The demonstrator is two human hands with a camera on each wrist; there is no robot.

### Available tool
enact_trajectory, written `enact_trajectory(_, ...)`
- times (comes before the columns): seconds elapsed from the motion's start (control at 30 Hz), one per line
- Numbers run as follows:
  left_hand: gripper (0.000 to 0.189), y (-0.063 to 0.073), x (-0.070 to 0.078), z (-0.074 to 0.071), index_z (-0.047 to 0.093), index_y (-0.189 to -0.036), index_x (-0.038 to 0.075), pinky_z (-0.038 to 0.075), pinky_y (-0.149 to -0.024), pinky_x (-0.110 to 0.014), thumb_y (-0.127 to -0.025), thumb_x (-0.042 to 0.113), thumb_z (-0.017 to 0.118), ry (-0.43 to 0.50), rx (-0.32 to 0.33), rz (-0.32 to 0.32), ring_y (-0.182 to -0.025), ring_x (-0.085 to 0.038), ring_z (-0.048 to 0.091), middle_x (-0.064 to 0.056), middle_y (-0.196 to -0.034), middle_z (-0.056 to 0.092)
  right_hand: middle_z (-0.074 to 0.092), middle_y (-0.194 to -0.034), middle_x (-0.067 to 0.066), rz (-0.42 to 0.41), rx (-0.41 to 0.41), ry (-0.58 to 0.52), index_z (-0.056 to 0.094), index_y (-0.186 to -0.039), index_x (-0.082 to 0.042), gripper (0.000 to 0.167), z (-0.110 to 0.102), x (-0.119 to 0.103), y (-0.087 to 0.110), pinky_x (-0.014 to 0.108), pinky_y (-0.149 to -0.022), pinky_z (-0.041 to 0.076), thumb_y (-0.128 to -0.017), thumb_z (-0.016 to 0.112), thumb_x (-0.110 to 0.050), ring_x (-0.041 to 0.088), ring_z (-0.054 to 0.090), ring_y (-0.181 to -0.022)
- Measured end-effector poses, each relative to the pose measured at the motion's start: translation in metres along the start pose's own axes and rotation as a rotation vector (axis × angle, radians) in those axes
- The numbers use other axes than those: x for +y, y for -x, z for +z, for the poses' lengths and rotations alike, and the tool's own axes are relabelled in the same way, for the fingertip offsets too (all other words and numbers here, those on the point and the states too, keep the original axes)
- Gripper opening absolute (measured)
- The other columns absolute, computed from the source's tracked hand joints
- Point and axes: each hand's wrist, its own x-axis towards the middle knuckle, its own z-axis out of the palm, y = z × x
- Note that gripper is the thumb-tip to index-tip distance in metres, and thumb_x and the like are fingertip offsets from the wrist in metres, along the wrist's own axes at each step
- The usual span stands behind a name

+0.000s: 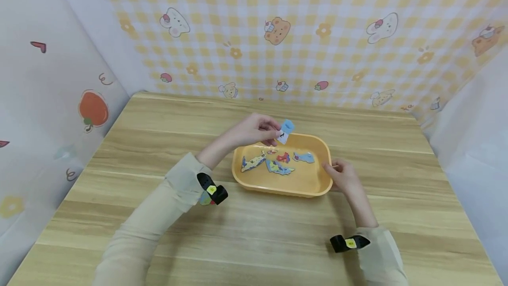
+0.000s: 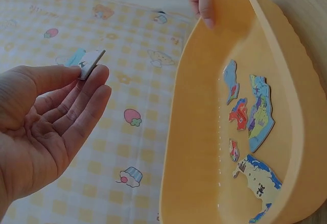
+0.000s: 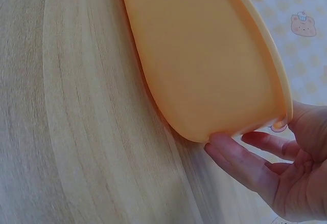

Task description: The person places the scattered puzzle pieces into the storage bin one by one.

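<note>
My left hand pinches a flat puzzle piece, light blue and white with a black mark, above the far rim of a yellow plastic tray. In the left wrist view the thumb and fingertips hold this piece by its lower end, edge toward the camera. My right hand grips the tray's right end, thumb over the rim and fingers against the outside and underside. Inside lie several map-like puzzle pieces, among them a cream and blue one, a red one, a multicoloured one and a blue one.
A colourful piece lies on the wooden table, partly hidden by the left wrist's black camera band. Behind the table's far edge hangs a yellow checked cloth. White patterned cloth covers the left side.
</note>
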Motion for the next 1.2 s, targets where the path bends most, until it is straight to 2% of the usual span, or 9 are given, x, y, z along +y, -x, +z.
enact_trajectory(0.17, 0.026, -0.011, -0.002, 0.003, 0.056, -0.114, -0.004, 0.056, -0.079, -0.033, -0.092, 0.010, 0.053, -0.045, -0.046, 0.014, -0.085, -0.027, 0.065, -0.019, -0.099, 0.064, 0.058, -0.100, 0.026, -0.005, 0.011, 0.001, 0.048, -0.113, 0.009, 0.039, 0.000, -0.001, 0.000, 0.031, -0.060, 0.058, -0.093, 0.050, -0.024, 0.013, 0.064, -0.067)
enact_trajectory(0.47, 0.025, -0.025, -0.002, 0.009, 0.059, -0.113, -0.002, 0.056, -0.072, -0.022, -0.091, 0.010, 0.053, -0.174, -0.125, 0.031, -0.088, -0.025, 0.065, -0.017, -0.097, 0.067, 0.059, -0.098, 0.027, -0.035, 0.031, 0.028, 0.050, -0.108, 0.010, 0.036, 0.000, 0.000, -0.001, 0.028, -0.057, 0.057, -0.093, 0.049, -0.022, 0.013, 0.063, -0.065)
enact_trajectory(0.67, 0.023, -0.035, -0.003, 0.017, 0.061, -0.110, 0.001, 0.056, -0.071, -0.026, -0.091, 0.012, 0.054, -0.299, -0.169, 0.024, -0.078, -0.017, 0.065, -0.013, -0.091, 0.068, 0.060, -0.097, 0.027, -0.035, 0.045, 0.043, 0.051, -0.107, 0.010, 0.034, 0.001, 0.001, -0.001, 0.028, -0.057, 0.057, -0.093, 0.049, -0.021, 0.013, 0.063, -0.065)
enact_trajectory(0.87, 0.023, -0.048, -0.005, 0.028, 0.061, -0.111, -0.001, 0.055, -0.077, -0.033, -0.092, 0.007, 0.050, -0.405, -0.255, 0.016, -0.085, -0.027, 0.066, -0.015, -0.092, 0.069, 0.060, -0.096, 0.027, -0.035, 0.052, 0.029, 0.051, -0.107, 0.010, 0.034, 0.002, 0.002, -0.002, 0.029, -0.056, 0.057, -0.092, 0.051, -0.021, 0.012, 0.063, -0.064)
enact_trajectory(0.97, 0.024, -0.055, -0.004, 0.033, 0.062, -0.111, 0.000, 0.054, -0.070, -0.027, -0.092, 0.005, 0.050, -0.467, -0.288, 0.017, -0.088, -0.031, 0.065, -0.016, -0.092, 0.069, 0.060, -0.095, 0.027, -0.038, 0.056, 0.011, 0.051, -0.106, 0.010, 0.034, 0.003, 0.002, -0.002, 0.029, -0.056, 0.057, -0.092, 0.051, -0.020, 0.012, 0.063, -0.064)
enact_trajectory(1.1, 0.023, -0.064, -0.001, 0.041, 0.064, -0.110, 0.001, 0.048, -0.061, -0.018, -0.090, 0.003, 0.051, -0.565, -0.334, 0.030, -0.087, -0.030, 0.065, -0.015, -0.096, 0.068, 0.060, -0.096, 0.026, -0.033, 0.053, 0.001, 0.050, -0.107, 0.011, 0.035, 0.002, 0.002, -0.002, 0.029, -0.056, 0.057, -0.093, 0.051, -0.021, 0.013, 0.063, -0.065)
enact_trajectory(1.2, 0.023, -0.070, -0.002, 0.047, 0.065, -0.107, 0.002, 0.047, -0.062, -0.015, -0.089, -0.001, 0.051, -0.617, -0.373, 0.046, -0.084, -0.024, 0.064, -0.013, -0.101, 0.067, 0.060, -0.097, 0.026, -0.024, 0.047, 0.004, 0.051, -0.109, 0.010, 0.035, 0.001, 0.003, -0.002, 0.030, -0.058, 0.057, -0.093, 0.051, -0.022, 0.013, 0.064, -0.066)
